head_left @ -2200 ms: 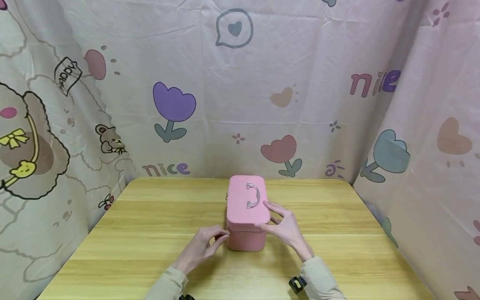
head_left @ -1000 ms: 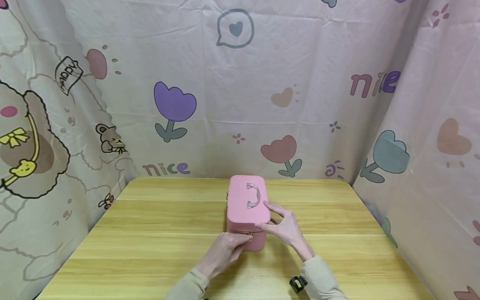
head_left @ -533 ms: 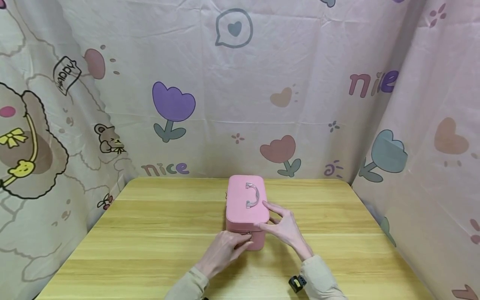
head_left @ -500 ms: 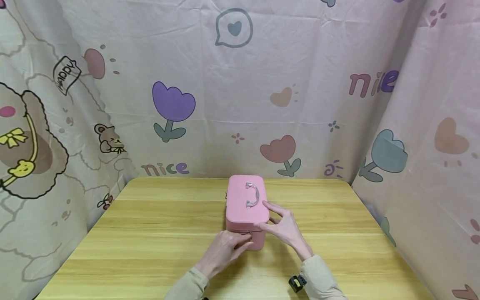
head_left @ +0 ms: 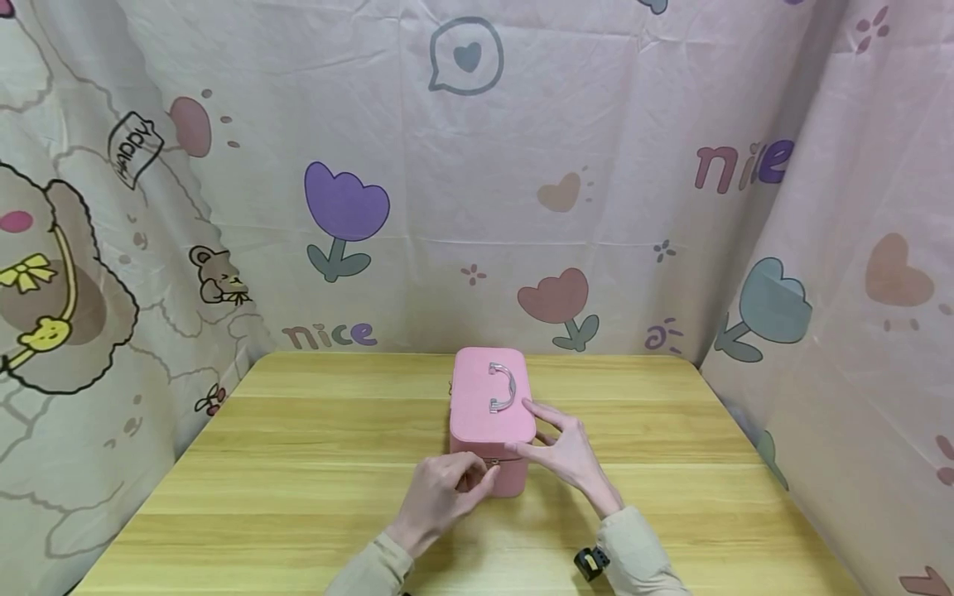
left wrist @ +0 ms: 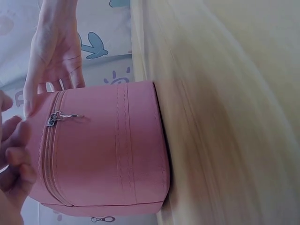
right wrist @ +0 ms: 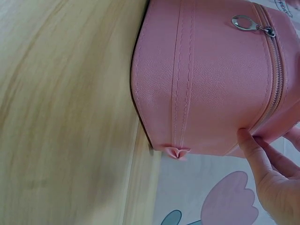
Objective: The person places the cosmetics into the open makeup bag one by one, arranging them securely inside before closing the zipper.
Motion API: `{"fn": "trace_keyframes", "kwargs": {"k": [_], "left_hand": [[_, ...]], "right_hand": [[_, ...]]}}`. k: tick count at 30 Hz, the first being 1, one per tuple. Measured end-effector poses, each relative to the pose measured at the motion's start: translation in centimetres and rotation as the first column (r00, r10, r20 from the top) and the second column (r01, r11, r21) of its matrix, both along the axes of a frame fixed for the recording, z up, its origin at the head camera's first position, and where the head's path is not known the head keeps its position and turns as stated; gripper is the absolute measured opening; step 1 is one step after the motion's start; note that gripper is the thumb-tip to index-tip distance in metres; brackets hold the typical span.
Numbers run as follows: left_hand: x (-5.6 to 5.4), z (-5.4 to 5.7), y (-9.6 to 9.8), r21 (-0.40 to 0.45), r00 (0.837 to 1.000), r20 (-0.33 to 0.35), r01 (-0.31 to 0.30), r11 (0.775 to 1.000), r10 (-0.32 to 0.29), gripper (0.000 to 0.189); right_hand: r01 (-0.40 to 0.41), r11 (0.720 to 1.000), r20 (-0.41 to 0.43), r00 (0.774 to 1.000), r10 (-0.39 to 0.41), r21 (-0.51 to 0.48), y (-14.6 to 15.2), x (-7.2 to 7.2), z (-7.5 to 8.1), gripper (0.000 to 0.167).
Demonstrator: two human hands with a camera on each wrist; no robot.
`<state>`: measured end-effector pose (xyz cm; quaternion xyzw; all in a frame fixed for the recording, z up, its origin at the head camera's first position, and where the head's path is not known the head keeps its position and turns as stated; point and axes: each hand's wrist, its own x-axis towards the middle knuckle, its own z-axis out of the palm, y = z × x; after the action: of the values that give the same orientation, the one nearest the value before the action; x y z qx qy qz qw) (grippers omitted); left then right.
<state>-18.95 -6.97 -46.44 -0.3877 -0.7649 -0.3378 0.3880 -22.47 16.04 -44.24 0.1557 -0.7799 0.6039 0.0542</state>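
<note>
A pink zippered cosmetic case (head_left: pixel 488 397) with a silver handle (head_left: pixel 507 389) on its lid stands on the wooden table. My right hand (head_left: pixel 568 451) grips its near right corner, thumb on the front and fingers along the right side; the right wrist view shows the thumb (right wrist: pixel 248 143) just under the zipper. In front of the case is my left hand (head_left: pixel 440 497), fingers loosely bent beside the metal zipper pull (left wrist: pixel 70 116). That pull hangs free in the left wrist view, on the front face. A second zipper pull (left wrist: pixel 103 219) shows on the left side.
Wooden tabletop (head_left: pixel 298 463) spreads around the case. Behind it hangs a printed curtain (head_left: pixel 447 273), with more curtain on both sides. A small black device (head_left: pixel 591 564) sits by the right sleeve.
My left hand has moved right, from the case's near left corner across its front, taking the zipper pull along. Its fingers have since come off the pull. My right hand stays put.
</note>
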Motion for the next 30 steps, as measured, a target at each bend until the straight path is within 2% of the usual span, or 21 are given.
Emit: {"fn": "trace_keyframes", "kwargs": {"k": [5, 8, 11, 13, 16, 20, 23, 25, 28, 30], "left_hand": [[0.0, 0.2, 0.1, 0.087, 0.998, 0.017, -0.060, 0.994, 0.059, 0.012], [-0.1, 0.4, 0.1, 0.131, 0.992, 0.057, -0.116, 0.985, 0.109, 0.021], [-0.4, 0.6, 0.3, 0.163, 0.978, 0.119, -0.187, 0.969, 0.169, 0.031], [-0.7, 0.7, 0.5, 0.173, 0.963, 0.182, -0.231, 0.958, 0.199, 0.037], [-1.0, 1.1, 0.5, 0.160, 0.928, 0.299, -0.279, 0.947, 0.223, 0.048], [-1.4, 1.6, 0.4, 0.089, 0.850, 0.470, -0.314, 0.945, 0.238, 0.067], [-1.7, 2.0, 0.3, 0.051, 0.795, 0.566, -0.300, 0.953, 0.220, 0.076], [-1.9, 2.1, 0.2, 0.041, 0.765, 0.612, -0.283, 0.958, 0.200, 0.080], [-2.2, 2.3, 0.1, 0.053, 0.735, 0.658, -0.259, 0.964, 0.162, 0.082], [-2.3, 2.4, 0.1, 0.069, 0.722, 0.678, -0.246, 0.967, 0.135, 0.083]], "right_hand": [[0.004, 1.000, 0.000, 1.000, -0.004, 0.005, 0.0, 0.0, 0.0, 0.070], [0.005, 1.000, 0.001, 1.000, -0.005, 0.005, 0.0, 0.0, 0.0, 0.070], [0.005, 1.000, 0.005, 1.000, -0.005, -0.003, 0.0, 0.0, 0.0, 0.070], [0.004, 1.000, 0.008, 1.000, -0.004, -0.007, 0.0, -0.1, 0.0, 0.070], [0.006, 1.000, 0.010, 1.000, -0.006, -0.010, 0.0, -0.1, 0.0, 0.070], [0.007, 1.000, 0.005, 1.000, -0.007, -0.011, 0.0, -0.1, 0.0, 0.070], [0.002, 1.000, 0.003, 1.000, -0.002, -0.012, 0.0, -0.1, -0.1, 0.070], [0.001, 1.000, 0.004, 1.000, -0.001, -0.014, 0.0, -0.1, -0.1, 0.070], [0.000, 1.000, 0.005, 1.000, 0.000, -0.016, 0.0, -0.1, -0.1, 0.070], [0.000, 1.000, 0.006, 1.000, 0.000, -0.016, 0.0, -0.1, -0.1, 0.070]]}}
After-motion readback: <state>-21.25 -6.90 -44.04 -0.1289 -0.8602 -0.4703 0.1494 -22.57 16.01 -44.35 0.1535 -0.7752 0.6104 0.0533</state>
